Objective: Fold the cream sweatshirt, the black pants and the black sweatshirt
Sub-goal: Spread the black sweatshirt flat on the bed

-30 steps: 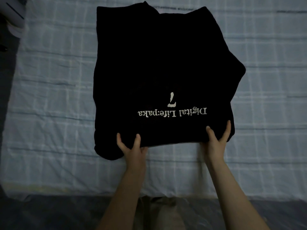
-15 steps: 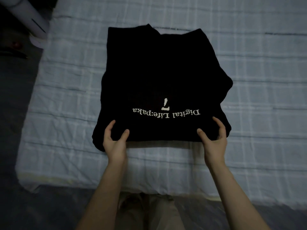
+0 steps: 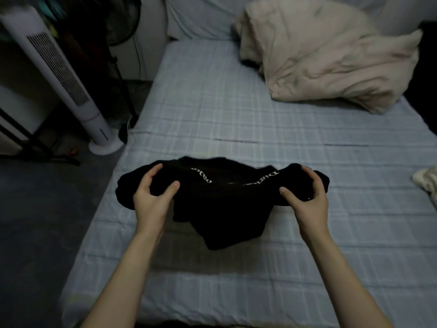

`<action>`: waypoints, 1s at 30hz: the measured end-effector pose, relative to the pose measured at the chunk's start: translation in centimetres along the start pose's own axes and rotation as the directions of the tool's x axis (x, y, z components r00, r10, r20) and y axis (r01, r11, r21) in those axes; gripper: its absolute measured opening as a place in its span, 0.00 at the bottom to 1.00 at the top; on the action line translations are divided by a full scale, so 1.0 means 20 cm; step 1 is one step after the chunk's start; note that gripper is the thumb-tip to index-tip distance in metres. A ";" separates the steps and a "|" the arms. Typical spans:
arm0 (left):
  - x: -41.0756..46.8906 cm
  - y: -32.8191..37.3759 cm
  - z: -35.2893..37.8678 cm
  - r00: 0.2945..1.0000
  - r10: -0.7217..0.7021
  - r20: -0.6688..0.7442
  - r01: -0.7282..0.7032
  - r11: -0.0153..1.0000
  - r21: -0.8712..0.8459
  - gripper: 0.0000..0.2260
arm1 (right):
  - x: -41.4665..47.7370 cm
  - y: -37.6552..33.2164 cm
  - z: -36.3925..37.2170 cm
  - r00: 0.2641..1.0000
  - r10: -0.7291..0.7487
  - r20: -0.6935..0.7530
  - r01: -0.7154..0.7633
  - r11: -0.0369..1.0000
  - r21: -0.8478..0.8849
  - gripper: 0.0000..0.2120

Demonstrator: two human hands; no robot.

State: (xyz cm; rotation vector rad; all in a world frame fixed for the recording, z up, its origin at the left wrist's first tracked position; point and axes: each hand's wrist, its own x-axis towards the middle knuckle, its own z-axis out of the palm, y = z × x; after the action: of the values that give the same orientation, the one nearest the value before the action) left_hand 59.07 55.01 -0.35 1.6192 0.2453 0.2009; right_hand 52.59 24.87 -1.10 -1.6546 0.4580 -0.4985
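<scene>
My left hand (image 3: 151,197) and right hand (image 3: 307,197) each grip an end of the folded black sweatshirt (image 3: 222,202), thumbs on the near side; I see it sagging between them above the bed (image 3: 212,114).

Recording a pale checked bed sheet (image 3: 236,114) spreading beneath and beyond the left fingers (image 3: 153,172) and the right fingers (image 3: 313,177). Noting a crumpled beige duvet (image 3: 326,62) lying on that sheet, well beyond the right fingers. Logging a white tower fan (image 3: 61,76) standing on the dark floor (image 3: 35,221), well beyond and left of the left fingers. Noting a black rack frame (image 3: 35,143) further left, near the fan's base. Observing a dark pedestal fan (image 3: 123,22) far beyond the left fingers, detail unclear.
</scene>
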 end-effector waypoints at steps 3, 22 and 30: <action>-0.05 0.19 -0.10 0.999 0.047 0.011 -0.047 0.999 0.007 0.21 | -0.09 -0.22 -0.03 0.997 -0.068 -0.026 0.068 0.998 -0.007 0.31; 0.23 -0.06 0.04 0.982 -0.181 0.062 0.155 0.944 0.291 0.28 | 0.16 0.08 0.16 0.981 0.193 0.010 -0.189 0.969 -0.158 0.34; 0.88 -0.73 0.46 0.963 -0.271 -0.017 0.265 0.924 0.276 0.30 | 0.82 0.78 0.48 0.952 0.301 0.054 -0.284 0.935 -0.213 0.35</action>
State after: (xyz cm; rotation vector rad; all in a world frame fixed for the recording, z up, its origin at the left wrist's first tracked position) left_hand 78.05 51.91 -15.90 1.8420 0.4930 -0.0647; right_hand 71.26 21.37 -16.74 -1.7565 0.6975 -0.1609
